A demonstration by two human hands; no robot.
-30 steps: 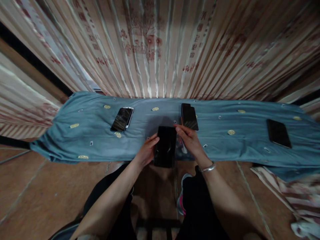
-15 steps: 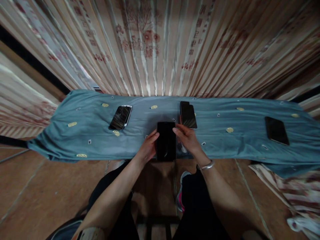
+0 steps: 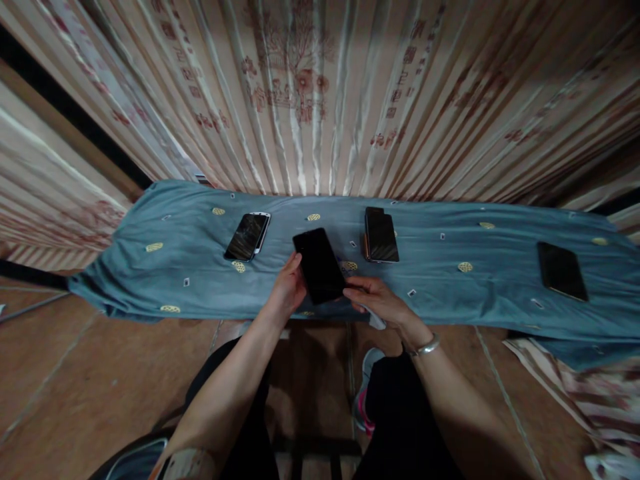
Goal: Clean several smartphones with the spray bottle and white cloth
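A black smartphone (image 3: 320, 267) with a dark screen is held tilted above the blue cloth cover. My left hand (image 3: 289, 288) is closed on its left edge, thumb along the side. At the lower right corner of the phone, the fingers of my right hand (image 3: 377, 298) touch its edge. A small white cloth (image 3: 376, 320) pokes out below that hand, held against the palm; its full shape is hidden. Just beyond my right hand lies a stack of phones (image 3: 381, 235), and to the left rest a dark phone (image 3: 247, 237) and a white-edged one partly under it.
The blue cover (image 3: 430, 293) drapes over a long narrow surface. A dark tablet-like device (image 3: 563, 271) lies at its right end. Patterned curtains (image 3: 310, 147) hang right behind. Below are my legs, a shoe (image 3: 367, 387) and the tiled floor (image 3: 60, 373).
The phone has turned from upright to slanted, its top now toward the left. My right hand has slid from its upper right edge to the lower right corner, showing more of the white cloth.
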